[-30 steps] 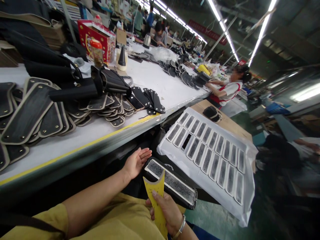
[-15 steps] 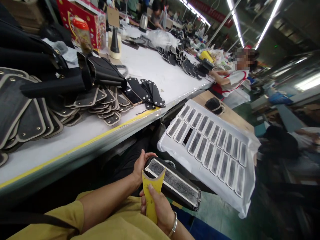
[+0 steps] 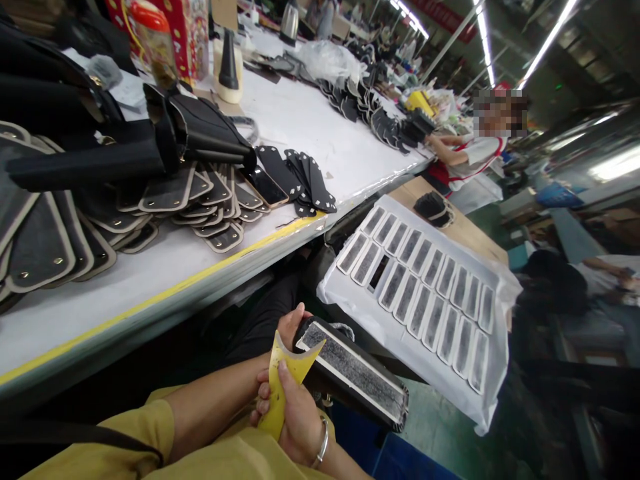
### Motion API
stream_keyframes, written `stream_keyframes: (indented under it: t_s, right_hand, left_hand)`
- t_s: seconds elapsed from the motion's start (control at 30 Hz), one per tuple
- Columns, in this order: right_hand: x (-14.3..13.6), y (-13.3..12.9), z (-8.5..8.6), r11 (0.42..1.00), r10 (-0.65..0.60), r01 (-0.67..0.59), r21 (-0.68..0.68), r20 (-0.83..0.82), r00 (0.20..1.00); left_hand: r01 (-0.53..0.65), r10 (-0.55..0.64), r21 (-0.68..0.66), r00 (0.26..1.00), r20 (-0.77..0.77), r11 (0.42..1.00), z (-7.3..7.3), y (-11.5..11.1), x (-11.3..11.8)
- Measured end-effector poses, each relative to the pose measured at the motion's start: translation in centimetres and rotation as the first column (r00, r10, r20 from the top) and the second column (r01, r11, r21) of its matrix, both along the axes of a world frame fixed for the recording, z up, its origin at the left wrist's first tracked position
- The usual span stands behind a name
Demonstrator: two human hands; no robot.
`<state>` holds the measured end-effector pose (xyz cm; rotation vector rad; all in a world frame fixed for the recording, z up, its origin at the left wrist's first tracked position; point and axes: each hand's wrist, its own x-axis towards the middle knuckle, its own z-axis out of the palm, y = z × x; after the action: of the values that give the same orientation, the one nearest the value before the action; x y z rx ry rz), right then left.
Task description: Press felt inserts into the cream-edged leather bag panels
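Yellow scraper point(image 3: 283, 390) in right hand point(image 3: 300, 423), against black padded piece point(image 3: 353, 370).

Long white worktable point(image 3: 310, 133) with yellow edge; green floor point(image 3: 430, 427); ceiling strip lights point(image 3: 547, 40).

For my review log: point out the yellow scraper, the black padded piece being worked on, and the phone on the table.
yellow scraper point(image 3: 289, 368), head view, upper blade
black padded piece point(image 3: 353, 370), head view, grey centre strip
phone point(image 3: 269, 187), head view, dark screen

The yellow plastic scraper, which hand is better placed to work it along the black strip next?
Right, probably. The right hand already grips the yellow plastic scraper, its notched tip at the near end of the black strip with grey centre. The left hand is occupied steadying that end.
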<state>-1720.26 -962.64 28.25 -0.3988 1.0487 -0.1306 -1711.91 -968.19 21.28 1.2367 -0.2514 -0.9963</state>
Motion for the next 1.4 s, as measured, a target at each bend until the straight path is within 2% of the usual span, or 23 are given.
stream_keyframes:
  t_s: [0.1, 0.17, 0.2, 0.23, 0.3, 0.37, 0.4, 0.47, 0.6, 0.67, 0.77, 0.9, 1.1, 1.27, 1.4]
  right_hand:
    - [0.3, -0.1, -0.2, 1.0, -0.017, 0.018, 0.023, -0.026, 1.0]
    - [0.3, -0.3, -0.2, 1.0, -0.017, 0.017, 0.003, -0.021, 1.0]
    - [0.3, -0.4, -0.2, 1.0, -0.017, 0.016, -0.013, -0.019, 1.0]
    - [0.2, -0.5, -0.1, 1.0, -0.019, 0.018, -0.025, -0.019, 1.0]
    - [0.0, -0.7, 0.0, 1.0, -0.019, 0.018, -0.025, -0.017, 1.0]
    - [-0.3, -0.9, 0.0, 1.0, -0.006, 0.006, -0.003, -0.01, 1.0]
    - [-0.4, -0.9, -0.1, 1.0, -0.004, 0.004, 0.001, -0.002, 1.0]
    - [-0.6, -1.0, -0.1, 1.0, -0.017, 0.017, -0.002, 0.018, 1.0]
    - [-0.5, -1.0, -0.3, 0.998, -0.065, 0.066, -0.004, 0.048, 0.997]
    - [-0.3, -0.9, -0.4, 0.997, -0.081, 0.081, 0.002, 0.056, 0.995]
    - [0.0, -0.7, -0.5, 0.995, -0.1, 0.099, 0.022, 0.083, 0.991]
    - [0.6, -0.5, -0.6, 0.987, -0.151, 0.142, 0.072, 0.148, 0.977]
    - [0.7, -0.6, -0.9, 0.984, -0.175, 0.166, 0.06, 0.181, 0.968]
    - [0.3, -1.1, -0.4, 0.991, -0.132, 0.121, 0.062, 0.206, 0.97]
    - [0.5, -1.2, -0.3, 0.986, -0.163, 0.153, 0.065, 0.198, 0.967]
  left_hand:
    - [-0.044, 0.047, -0.028, 0.988, 0.144, 0.999, -0.4, 0.8, 1.1]
    - [-0.096, 0.09, 0.014, 0.969, 0.232, 0.995, -0.5, 1.7, 1.8]
    - [-0.097, 0.086, 0.039, 0.97, 0.227, 0.995, -0.4, 2.2, 2.1]
    - [-0.064, 0.055, 0.053, 0.986, 0.161, 0.997, -0.2, 2.6, 2.2]
    - [0.038, -0.038, -0.002, 0.991, -0.131, 0.999, 0.3, 3.1, 2.1]
    - [0.05, -0.106, -0.143, 0.904, -0.415, 0.988, 0.8, 3.0, 1.8]
    - [0.021, -0.12, -0.2, 0.86, -0.495, 0.98, 1.0, 2.8, 1.6]
    - [-0.023, -0.142, -0.271, 0.805, -0.576, 0.962, 1.1, 2.2, 1.3]
    - [0.06, -0.329, -0.391, 0.665, -0.671, 0.918, 0.6, 1.7, 1.0]
    - [0.078, -0.394, -0.455, 0.64, -0.66, 0.887, 0.3, 2.0, 1.0]
    - [0.088, -0.419, -0.495, 0.67, -0.613, 0.864, 0.3, 2.6, 1.0]
    - [0.161, -0.45, -0.502, 0.718, -0.53, 0.85, 0.7, 2.8, 1.3]
    - [0.239, -0.502, -0.512, 0.725, -0.472, 0.825, 1.1, 2.6, 1.5]
    - [0.247, -0.497, -0.495, 0.726, -0.474, 0.833, 1.0, 2.4, 1.3]
    - [0.255, -0.453, -0.436, 0.773, -0.444, 0.863, 1.2, 2.3, 1.2]
